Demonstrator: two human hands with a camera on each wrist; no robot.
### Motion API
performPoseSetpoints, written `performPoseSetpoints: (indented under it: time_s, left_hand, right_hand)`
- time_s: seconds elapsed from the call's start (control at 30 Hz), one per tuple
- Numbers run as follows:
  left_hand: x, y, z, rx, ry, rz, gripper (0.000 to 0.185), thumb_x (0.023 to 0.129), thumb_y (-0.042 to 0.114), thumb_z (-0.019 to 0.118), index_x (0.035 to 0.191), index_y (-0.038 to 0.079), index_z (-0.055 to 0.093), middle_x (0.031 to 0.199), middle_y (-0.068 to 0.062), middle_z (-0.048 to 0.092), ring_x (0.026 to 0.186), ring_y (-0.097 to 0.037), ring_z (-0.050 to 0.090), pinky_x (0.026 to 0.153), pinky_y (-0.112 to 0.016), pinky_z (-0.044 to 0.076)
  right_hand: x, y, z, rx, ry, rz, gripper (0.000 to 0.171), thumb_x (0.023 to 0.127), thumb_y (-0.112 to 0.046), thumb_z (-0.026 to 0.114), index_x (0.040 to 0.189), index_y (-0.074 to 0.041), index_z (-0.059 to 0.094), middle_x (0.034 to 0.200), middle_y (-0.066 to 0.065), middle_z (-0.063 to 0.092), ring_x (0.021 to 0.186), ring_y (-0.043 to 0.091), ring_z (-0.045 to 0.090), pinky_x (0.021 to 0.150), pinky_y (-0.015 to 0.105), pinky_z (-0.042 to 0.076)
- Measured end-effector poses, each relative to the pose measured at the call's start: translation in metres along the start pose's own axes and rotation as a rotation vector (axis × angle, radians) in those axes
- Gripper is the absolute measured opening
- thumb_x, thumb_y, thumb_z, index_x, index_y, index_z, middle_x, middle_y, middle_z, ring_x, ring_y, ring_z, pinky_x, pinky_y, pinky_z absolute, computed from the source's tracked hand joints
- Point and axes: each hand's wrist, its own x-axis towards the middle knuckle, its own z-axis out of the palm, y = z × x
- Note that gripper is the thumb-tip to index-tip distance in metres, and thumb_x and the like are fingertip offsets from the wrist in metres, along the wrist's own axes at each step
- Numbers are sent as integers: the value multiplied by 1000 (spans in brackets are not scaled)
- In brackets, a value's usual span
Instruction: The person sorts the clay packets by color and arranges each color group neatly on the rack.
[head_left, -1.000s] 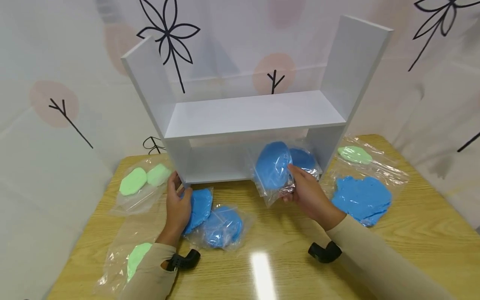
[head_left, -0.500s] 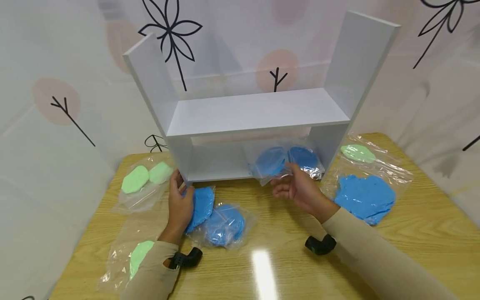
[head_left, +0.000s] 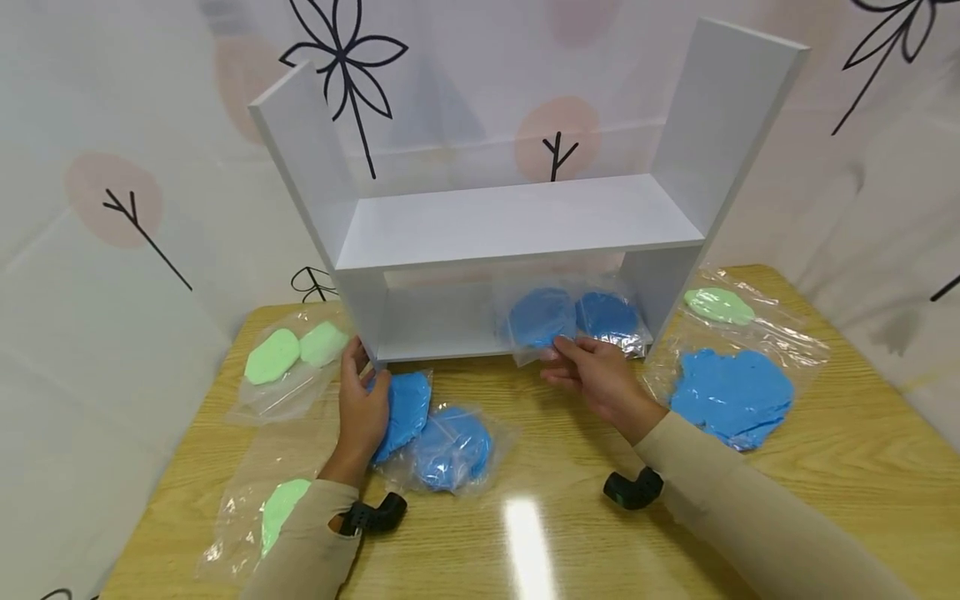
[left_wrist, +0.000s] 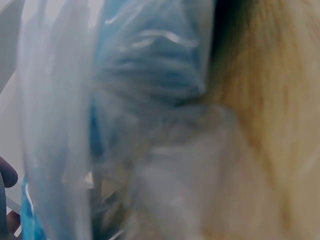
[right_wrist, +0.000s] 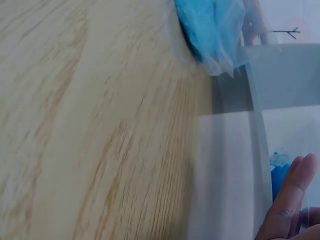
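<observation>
A white two-tier shelf [head_left: 517, 221] stands on the wooden table. My right hand [head_left: 603, 379] pinches the front edge of a clear zip bag of flat blue clay [head_left: 542, 317], which sits on the shelf's bottom board. Another bag of blue clay [head_left: 607, 315] lies beside it on the right. My left hand [head_left: 363, 408] is at the shelf's lower left corner, with a bag of blue clay [head_left: 407, 408] held between thumb and fingers. In the left wrist view, blurred plastic [left_wrist: 150, 80] fills much of the picture. Right-hand fingers [right_wrist: 292, 192] show in the right wrist view.
One more bag of blue clay [head_left: 453, 450] lies on the table in front of the shelf. A large blue clay bag [head_left: 731, 396] and a green one [head_left: 720, 306] lie on the right. Bags of green clay [head_left: 272, 357] are on the left. A patterned cloth [head_left: 465, 100] hangs behind.
The right hand has lowered its bag from in front of the shelf onto the bottom board, left of the other bag. Its fingers have shifted to the bag's front edge. The left hand stays.
</observation>
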Motion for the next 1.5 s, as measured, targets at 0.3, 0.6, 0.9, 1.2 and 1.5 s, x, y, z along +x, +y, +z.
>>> performPoseSetpoints:
  time_s: [0.3, 0.6, 0.9, 1.2, 1.5]
  left_hand:
    - [-1, 5, -1, 5, 0, -14, 62, 100, 5, 47, 156, 18, 25, 156, -8, 36, 145, -25, 35, 118, -51, 34]
    - [-1, 4, -2, -3, -5, -16, 63, 99, 3, 47, 156, 17, 25, 157, -9, 36, 146, -26, 34, 118, -53, 33]
    - [-1, 5, -1, -3, -12, -14, 64, 99, 3, 47, 157, 18, 24, 157, -9, 35, 146, -26, 33, 118, -53, 33]
    - [0, 6, -1, -2, -9, -18, 64, 99, 3, 48, 156, 18, 25, 157, -9, 36, 146, -26, 34, 118, -53, 33]
    - [-1, 6, 0, -13, -16, -18, 64, 99, 2, 48, 156, 18, 25, 157, -9, 35, 146, -26, 34, 118, -53, 33]
  right_hand:
    - [1, 2, -2, -146, -15, 81, 44, 104, -44, 47, 100, -1, 58, 68, -3, 61, 58, 9, 63, 60, 24, 58]
    - [-17, -2, -8, -222, -104, 82, 54, 101, -56, 45, 102, -3, 57, 72, -2, 60, 59, 14, 62, 59, 30, 56]
    - [-51, -10, -23, -696, -115, -206, 43, 103, -37, 54, 107, 5, 64, 89, 18, 68, 68, 31, 69, 57, 41, 58]
    - [-73, -16, -45, -1125, -1, -441, 26, 102, -32, 58, 111, -11, 71, 97, 8, 72, 72, 17, 68, 59, 27, 54]
    - [-78, -20, -80, -1388, 63, -532, 14, 97, -21, 65, 106, -12, 72, 94, -4, 71, 78, 9, 64, 63, 27, 52]
